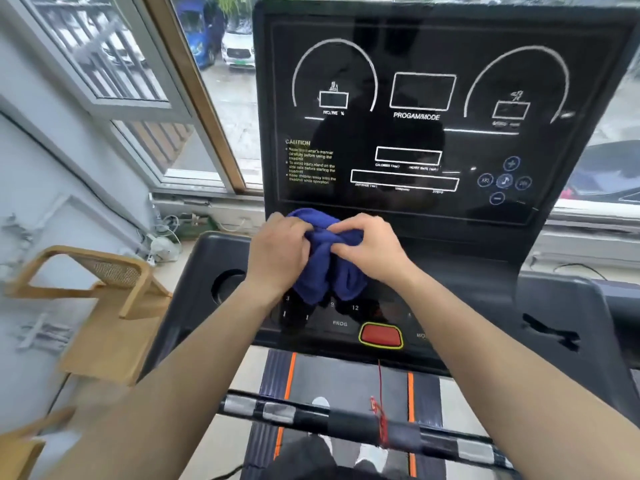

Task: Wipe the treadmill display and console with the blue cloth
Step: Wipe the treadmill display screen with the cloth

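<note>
The blue cloth (327,268) is bunched up between both hands, hanging just above the console's button panel. My left hand (277,252) grips its left side and my right hand (369,247) pinches its top right. The black treadmill display (422,109) rises behind, with white dials, boxes and a yellow caution text. Below the cloth lies the black console (460,292) with number keys and a red stop button (381,335). The cloth hides part of the keys.
A round cup holder (227,285) sits in the console's left wing. A handlebar (346,422) with a red cord crosses below, over the treadmill belt (349,379). A wooden chair (104,306) stands at the left. Windows (138,81) lie behind and to the left.
</note>
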